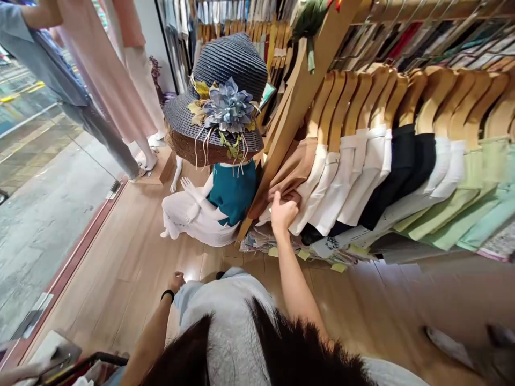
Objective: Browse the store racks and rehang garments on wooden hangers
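Your right grip [285, 215] was closed on the lower part of a brown garment [298, 163], thumb uppermost, cloth bunched at the fingers. Your left grip [176, 281] hung low beside your leg, fingers curled; whether it held anything, I could not tell. Black band [167, 294] on that wrist.

The brown garment hung at the near end of a rack, just beside a slanting wooden post [277, 134]. Past it, on wooden hangers [338, 110], the row ran through white garments [325, 185], then black garments [394, 171], more white, then pale green garments [446, 206]. Yellow-green tags [303, 254] showed below the row, near your forearm.

On the other side of the post sat a mannequin in a teal top [235, 190] and pale skirt [201, 222], arms folded forward. A dark blue woven hat [233, 56] with a blue flower [231, 106] covered its head. Standing mannequins [104, 69] lined the far left, by the doorway edge. Wood floor [124, 257] lay underfoot.
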A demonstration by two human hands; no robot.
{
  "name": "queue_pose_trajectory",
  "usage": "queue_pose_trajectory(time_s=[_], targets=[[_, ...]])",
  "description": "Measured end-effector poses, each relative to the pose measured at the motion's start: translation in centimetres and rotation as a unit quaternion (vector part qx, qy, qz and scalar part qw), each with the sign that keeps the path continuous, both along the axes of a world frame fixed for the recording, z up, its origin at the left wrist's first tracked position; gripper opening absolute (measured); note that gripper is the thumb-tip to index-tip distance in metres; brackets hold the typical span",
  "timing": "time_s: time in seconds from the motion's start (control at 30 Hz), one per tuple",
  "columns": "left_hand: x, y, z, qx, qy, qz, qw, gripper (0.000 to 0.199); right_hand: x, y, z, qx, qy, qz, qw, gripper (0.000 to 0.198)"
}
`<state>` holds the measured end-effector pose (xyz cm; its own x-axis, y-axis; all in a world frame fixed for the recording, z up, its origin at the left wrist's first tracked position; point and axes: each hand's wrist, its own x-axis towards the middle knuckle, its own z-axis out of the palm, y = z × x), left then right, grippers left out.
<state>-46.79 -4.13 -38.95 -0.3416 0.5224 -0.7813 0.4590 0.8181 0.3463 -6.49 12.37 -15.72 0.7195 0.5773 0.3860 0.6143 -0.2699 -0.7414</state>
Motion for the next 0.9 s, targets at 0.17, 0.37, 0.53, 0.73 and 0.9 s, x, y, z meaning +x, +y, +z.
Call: queue_pose_trajectory(time_s=[0.17, 0.37, 0.53, 0.73, 0.9], targets=[[-6.4, 5.1, 0.7, -0.007, -0.022, -0.036, 0.999, 0.037, 0.7, -2.9, 0.5, 0.056, 0.001, -0.062, 0.997, 0.028], [-19.7, 7.5, 3.2, 0.004, -0.026, -0.07, 0.997, 0.034, -0.5, -5.1, 1.9, 0.073, -0.023, -0.199, 0.977, 0.018], [-29.2, 8.0, 4.2, 0.007, -0.023, -0.066, 0.998, 0.028, -1.5, -4.1, 3.7, 0.023, 0.005, -0.264, 0.964, 0.021], [-35.2, 8.7, 3.7, 0.034, -0.039, -0.016, 0.999, 0.021, -2.5, -1.8, 6.5, -0.015, 0.08, -0.321, 0.944, 0.043], [-37.0, 11.5, 3.2, 0.074, -0.052, 0.011, 0.996, 0.014, -7.0, -2.8, 4.1, 0.034, 0.103, -0.377, 0.92, 0.042]])
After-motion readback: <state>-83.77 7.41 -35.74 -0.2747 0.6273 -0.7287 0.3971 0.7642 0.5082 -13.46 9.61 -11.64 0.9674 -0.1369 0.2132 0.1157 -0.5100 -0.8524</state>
